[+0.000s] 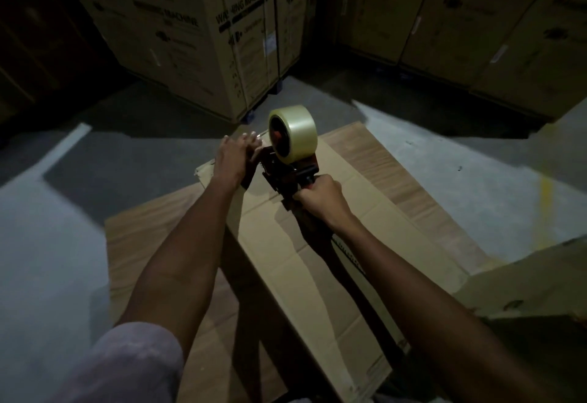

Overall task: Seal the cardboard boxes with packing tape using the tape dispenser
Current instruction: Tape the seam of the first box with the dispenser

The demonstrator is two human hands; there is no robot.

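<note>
Tape dispenser (287, 161) upright at the far end of the flattened cardboard box (365, 231), clear roll on top, long axis running along the box's centre seam back toward the body. Gripped at the handle by the right hand (320, 194), fingers curled tight round it; left hand (235, 156) alongside the front, fingers extended at the tape end, actual pinch impossible to tell. Probably a pull toward the body next, right hand nearer the seam line; big printed cartons (178, 31) well beyond on the floor.

Your right hand (319, 194) covers the tape dispenser (287, 161) handle, and your left hand (235, 156) hides its front end, so you cannot tell whether tape touches the cardboard box (333, 244). The box's near end runs off the bottom edge.
</note>
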